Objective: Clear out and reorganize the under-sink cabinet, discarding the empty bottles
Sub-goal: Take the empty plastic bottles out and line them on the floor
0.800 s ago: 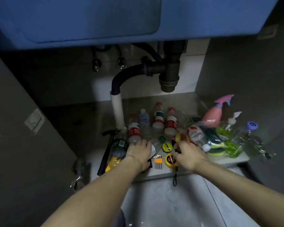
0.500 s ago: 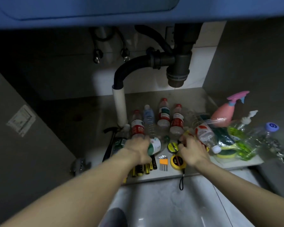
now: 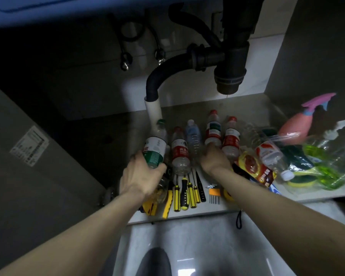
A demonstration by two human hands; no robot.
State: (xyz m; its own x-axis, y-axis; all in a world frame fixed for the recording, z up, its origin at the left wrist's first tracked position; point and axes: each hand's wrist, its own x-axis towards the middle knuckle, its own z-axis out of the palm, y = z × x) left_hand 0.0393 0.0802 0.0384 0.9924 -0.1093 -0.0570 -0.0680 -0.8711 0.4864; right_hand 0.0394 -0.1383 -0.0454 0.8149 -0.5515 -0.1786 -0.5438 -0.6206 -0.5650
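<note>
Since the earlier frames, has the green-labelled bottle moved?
Yes. The green-labelled bottle, which lay by the tools, is now gripped by the left hand and raised upright beside the white pipe.

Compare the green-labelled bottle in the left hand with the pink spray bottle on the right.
The green-labelled bottle is clear plastic with a green screw cap; the pink spray bottle is opaque with a trigger nozzle. The left hand grips the first; the second lies untouched among clutter. Both are tilted.
</note>
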